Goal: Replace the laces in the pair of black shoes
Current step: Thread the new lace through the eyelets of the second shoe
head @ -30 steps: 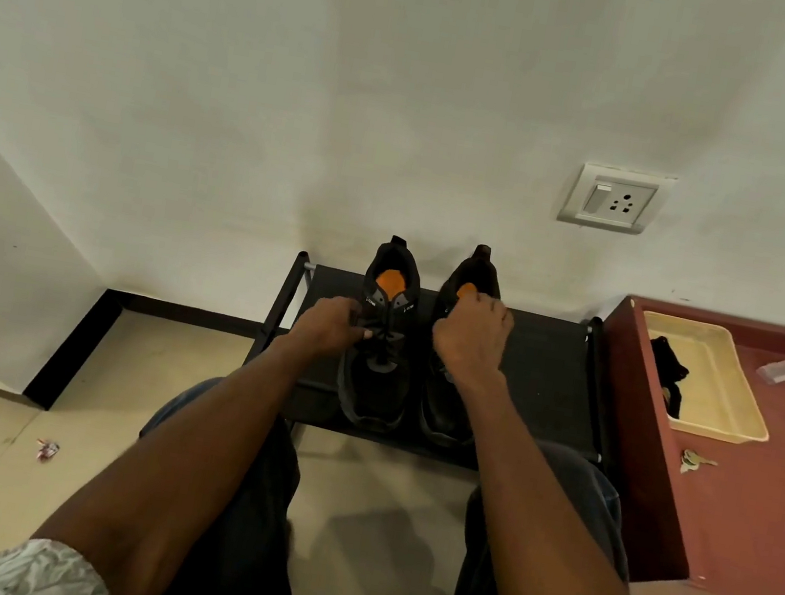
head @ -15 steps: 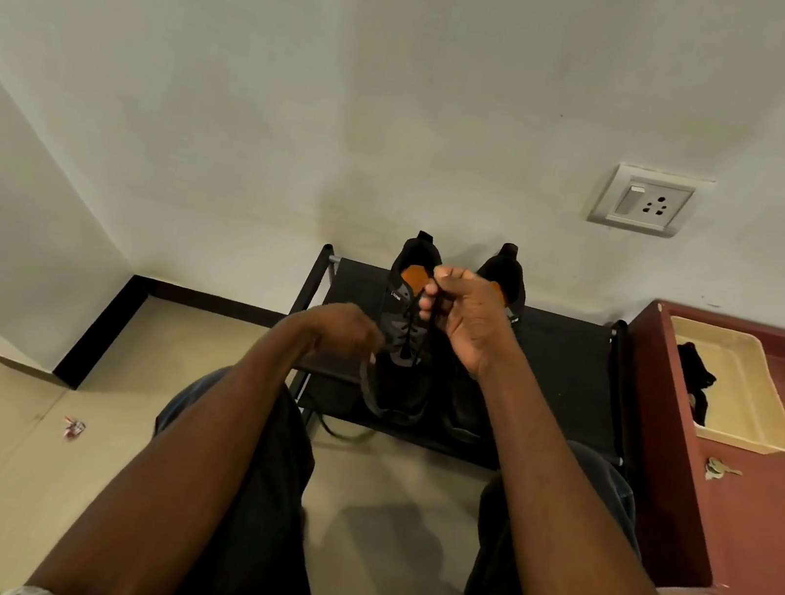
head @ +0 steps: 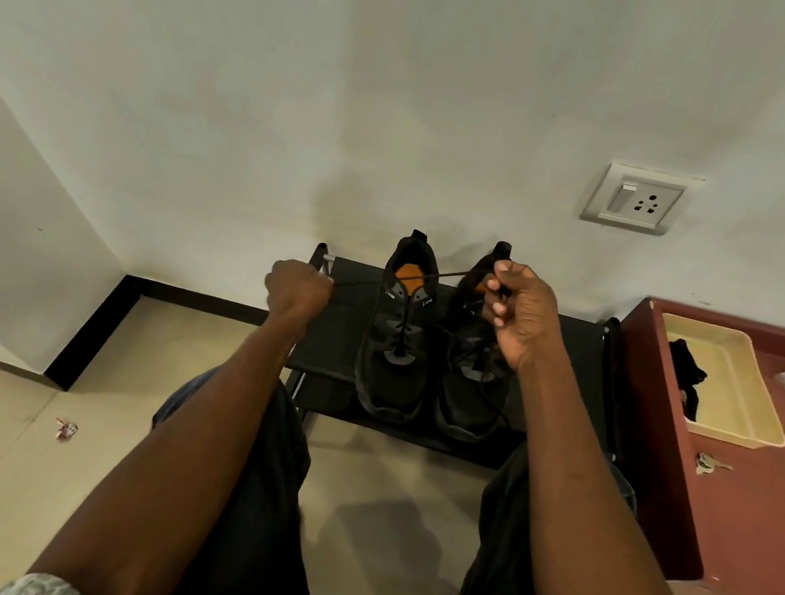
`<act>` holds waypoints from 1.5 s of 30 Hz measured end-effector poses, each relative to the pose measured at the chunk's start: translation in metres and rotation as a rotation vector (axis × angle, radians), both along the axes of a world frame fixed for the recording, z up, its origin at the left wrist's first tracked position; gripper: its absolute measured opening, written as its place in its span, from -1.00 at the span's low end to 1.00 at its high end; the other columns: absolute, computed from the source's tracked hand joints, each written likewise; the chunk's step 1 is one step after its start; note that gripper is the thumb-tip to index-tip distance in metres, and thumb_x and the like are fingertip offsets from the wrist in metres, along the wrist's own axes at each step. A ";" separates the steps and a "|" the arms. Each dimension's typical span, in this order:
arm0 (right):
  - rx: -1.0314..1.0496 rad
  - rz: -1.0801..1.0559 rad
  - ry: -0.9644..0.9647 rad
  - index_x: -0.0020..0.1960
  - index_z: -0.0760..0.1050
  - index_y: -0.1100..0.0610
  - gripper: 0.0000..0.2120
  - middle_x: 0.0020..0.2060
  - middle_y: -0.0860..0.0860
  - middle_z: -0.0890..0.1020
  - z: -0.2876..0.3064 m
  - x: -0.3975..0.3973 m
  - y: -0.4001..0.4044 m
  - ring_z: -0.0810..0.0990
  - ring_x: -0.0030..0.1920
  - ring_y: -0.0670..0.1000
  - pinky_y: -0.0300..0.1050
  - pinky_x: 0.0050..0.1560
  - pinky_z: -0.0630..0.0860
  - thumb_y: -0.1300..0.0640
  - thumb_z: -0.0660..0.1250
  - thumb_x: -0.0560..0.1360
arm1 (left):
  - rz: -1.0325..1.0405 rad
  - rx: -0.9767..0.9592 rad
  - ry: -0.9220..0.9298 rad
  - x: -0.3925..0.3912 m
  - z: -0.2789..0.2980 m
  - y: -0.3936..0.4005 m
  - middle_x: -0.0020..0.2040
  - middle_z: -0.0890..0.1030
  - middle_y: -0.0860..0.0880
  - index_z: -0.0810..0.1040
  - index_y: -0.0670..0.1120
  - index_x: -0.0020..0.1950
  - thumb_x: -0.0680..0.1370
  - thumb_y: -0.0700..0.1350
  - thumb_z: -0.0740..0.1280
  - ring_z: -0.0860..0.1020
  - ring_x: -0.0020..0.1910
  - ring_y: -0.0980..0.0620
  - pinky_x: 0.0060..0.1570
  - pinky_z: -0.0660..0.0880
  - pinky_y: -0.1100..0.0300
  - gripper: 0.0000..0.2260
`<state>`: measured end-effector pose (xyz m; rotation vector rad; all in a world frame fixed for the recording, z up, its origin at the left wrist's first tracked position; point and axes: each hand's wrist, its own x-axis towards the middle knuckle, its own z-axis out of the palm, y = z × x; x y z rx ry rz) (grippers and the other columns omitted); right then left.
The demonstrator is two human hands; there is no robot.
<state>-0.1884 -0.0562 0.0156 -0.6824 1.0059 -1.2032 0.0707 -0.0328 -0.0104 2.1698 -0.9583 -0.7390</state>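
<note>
L hand: fist clenched on one end of black lace, raised left of the shoes, over left part of rack
R hand: fingers curled, pinching other end of lace, held above right shoe's collar
Lace: pulled taut btwn both hands, crosses over left shoe's opening; runs down to its eyelets
Left shoe: black, orange insole showing, on rack top, toe toward the person; sits btwn the two hands, lower than both
Right shoe: black, just beside left shoe, partly hidden by R hand & wrist; loose lace on its tongue
Rack: black, low, against wall
Table: red-brown, right of rack; beige tray w/ dark item, keys near tray
Wall: socket plate above right
Floor: small wrapper at left
</note>
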 end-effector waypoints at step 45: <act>-0.076 0.276 0.772 -0.07 0.48 0.25 -0.85 -0.30 0.13 0.66 -0.037 0.049 0.014 0.54 -0.46 -0.05 -0.19 -0.43 0.44 0.18 0.32 0.62 | -0.247 -0.102 -0.315 -0.022 -0.007 0.004 -0.04 0.66 -0.12 0.64 -0.12 -0.11 0.54 -0.16 0.31 0.60 -0.03 -0.12 0.10 0.53 -0.03 -0.87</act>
